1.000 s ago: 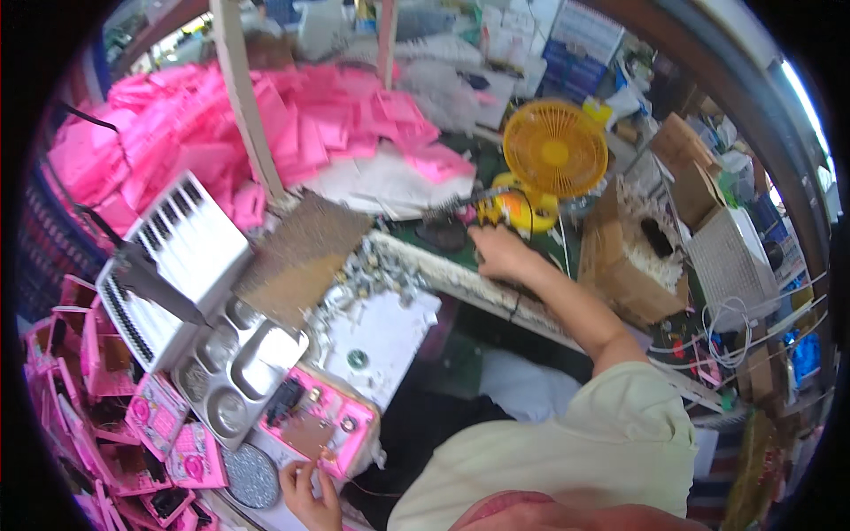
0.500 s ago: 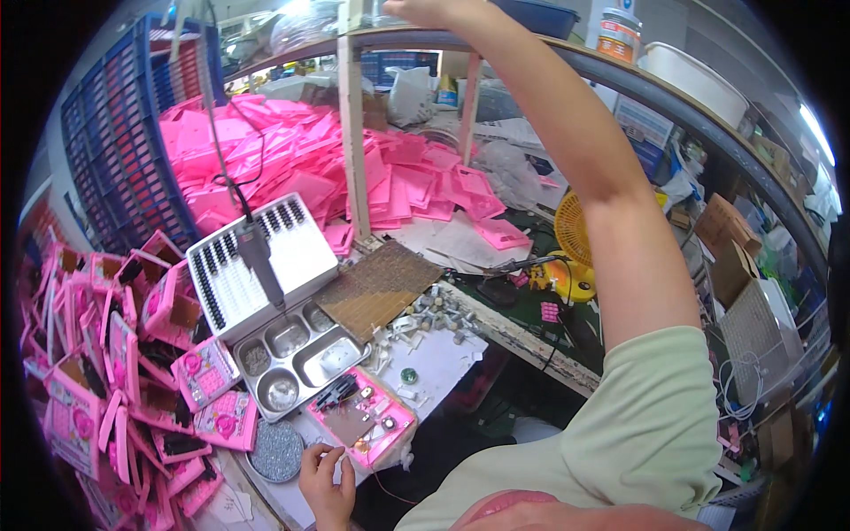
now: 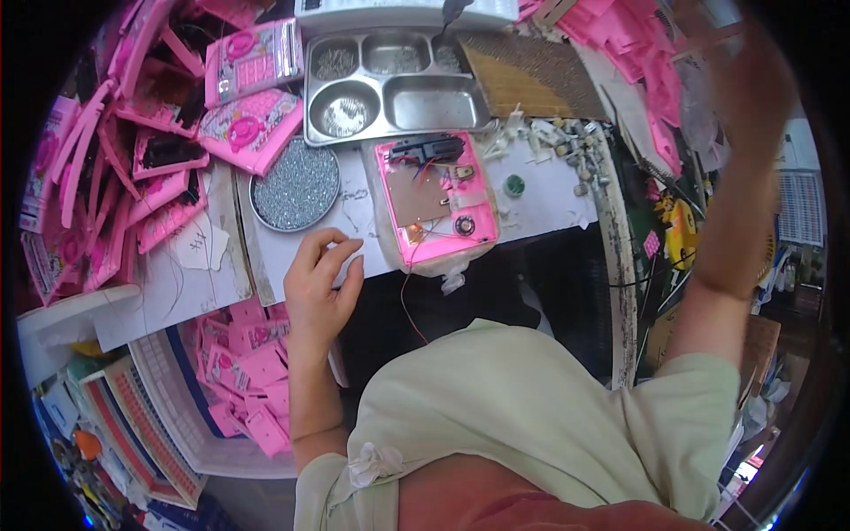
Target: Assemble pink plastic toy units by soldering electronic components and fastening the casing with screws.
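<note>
My left hand hovers at the table's near edge, thumb and fingers curved but apart, with nothing visible between them. Right of it, an opened pink plastic toy case lies on a clear bag. Inside the case are a brown board, a black part, thin wires and a small round part. A red wire trails over the case's near edge. Raised at the far right, my right hand is smeared by motion, so its fingers do not show clearly.
Beyond my left hand sits a round dish of tiny metal pieces. A steel compartment tray stands behind the case, beside a brown board. Pink toy cases pile up at left. A tub of pink parts stands below the table.
The view has tilted down toward the table and my lap. My right arm has come down from the high shelf to the right side. My left hand stays near the case, its fingers a little more spread.
</note>
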`<action>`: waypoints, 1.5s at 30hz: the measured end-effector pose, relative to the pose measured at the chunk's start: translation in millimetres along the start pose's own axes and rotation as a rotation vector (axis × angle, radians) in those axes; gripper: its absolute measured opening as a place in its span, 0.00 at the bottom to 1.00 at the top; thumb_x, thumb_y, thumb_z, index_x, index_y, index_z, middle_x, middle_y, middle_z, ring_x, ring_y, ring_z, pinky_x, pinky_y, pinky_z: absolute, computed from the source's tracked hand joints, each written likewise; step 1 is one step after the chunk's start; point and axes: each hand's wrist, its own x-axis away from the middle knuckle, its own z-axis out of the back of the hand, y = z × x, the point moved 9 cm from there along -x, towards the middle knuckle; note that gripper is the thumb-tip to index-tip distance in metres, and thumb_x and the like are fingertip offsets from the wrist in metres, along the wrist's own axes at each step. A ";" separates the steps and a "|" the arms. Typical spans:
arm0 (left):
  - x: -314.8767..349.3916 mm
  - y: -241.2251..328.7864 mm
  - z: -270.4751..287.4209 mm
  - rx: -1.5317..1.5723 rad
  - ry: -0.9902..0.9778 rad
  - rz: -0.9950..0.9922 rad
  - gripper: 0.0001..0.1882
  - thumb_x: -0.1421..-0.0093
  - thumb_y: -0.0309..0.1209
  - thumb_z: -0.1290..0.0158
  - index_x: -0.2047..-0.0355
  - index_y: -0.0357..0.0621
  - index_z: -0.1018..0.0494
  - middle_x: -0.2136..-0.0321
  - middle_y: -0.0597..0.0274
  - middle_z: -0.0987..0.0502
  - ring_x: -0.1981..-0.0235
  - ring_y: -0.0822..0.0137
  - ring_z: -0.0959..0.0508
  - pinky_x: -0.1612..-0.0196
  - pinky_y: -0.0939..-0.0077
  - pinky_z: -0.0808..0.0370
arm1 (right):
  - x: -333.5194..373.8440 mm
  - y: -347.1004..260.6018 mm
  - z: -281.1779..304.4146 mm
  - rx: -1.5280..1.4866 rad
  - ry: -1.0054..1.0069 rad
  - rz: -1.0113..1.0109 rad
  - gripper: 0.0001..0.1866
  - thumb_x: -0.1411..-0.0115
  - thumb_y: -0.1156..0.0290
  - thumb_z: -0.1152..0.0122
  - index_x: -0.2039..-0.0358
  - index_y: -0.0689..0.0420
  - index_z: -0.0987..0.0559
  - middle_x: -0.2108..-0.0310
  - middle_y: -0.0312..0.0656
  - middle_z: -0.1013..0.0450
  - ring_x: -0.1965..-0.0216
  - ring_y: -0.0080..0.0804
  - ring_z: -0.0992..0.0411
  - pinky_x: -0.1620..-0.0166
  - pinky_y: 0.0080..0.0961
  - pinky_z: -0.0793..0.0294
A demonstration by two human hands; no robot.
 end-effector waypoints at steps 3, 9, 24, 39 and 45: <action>-10.8 1.5 -27.2 0.043 -0.039 -0.041 0.13 0.47 0.19 0.38 0.60 0.40 0.20 0.62 0.57 0.24 0.64 0.62 0.22 0.65 0.73 0.26 | 85.5 -60.9 -81.0 -0.469 -0.163 -0.051 0.22 0.53 0.79 0.28 0.54 0.56 0.18 0.56 0.43 0.22 0.53 0.45 0.24 0.50 0.38 0.25; -21.7 14.7 -58.9 0.039 -0.058 -0.091 0.11 0.49 0.21 0.35 0.65 0.41 0.20 0.67 0.59 0.25 0.76 0.64 0.25 0.73 0.72 0.28 | 213.2 -55.8 -163.6 -0.754 -0.148 -0.679 0.07 0.49 0.80 0.36 0.67 0.59 0.16 0.74 0.43 0.24 0.70 0.39 0.26 0.65 0.33 0.27; 35.7 -2.2 -95.3 0.013 -0.193 0.318 0.08 0.45 0.27 0.34 0.73 0.39 0.24 0.79 0.58 0.26 0.78 0.62 0.25 0.75 0.69 0.31 | 199.9 -97.4 -176.0 -0.726 -0.151 -0.531 0.12 0.54 0.73 0.28 0.67 0.53 0.18 0.69 0.35 0.26 0.64 0.38 0.30 0.61 0.33 0.32; -47.0 55.1 -101.5 -0.078 -0.154 -0.242 0.13 0.49 0.20 0.35 0.62 0.43 0.20 0.65 0.59 0.23 0.69 0.60 0.23 0.70 0.71 0.28 | 218.0 -103.4 -168.1 -0.601 -0.303 -0.599 0.11 0.56 0.66 0.25 0.72 0.52 0.19 0.72 0.33 0.29 0.64 0.36 0.33 0.56 0.36 0.39; -70.5 58.6 -128.3 -0.109 -0.300 -0.398 0.16 0.52 0.22 0.34 0.61 0.47 0.19 0.63 0.61 0.23 0.64 0.59 0.23 0.61 0.65 0.29 | 216.2 -118.8 -174.1 -0.582 -0.263 -0.570 0.08 0.53 0.68 0.28 0.72 0.52 0.20 0.71 0.33 0.29 0.64 0.36 0.33 0.56 0.37 0.39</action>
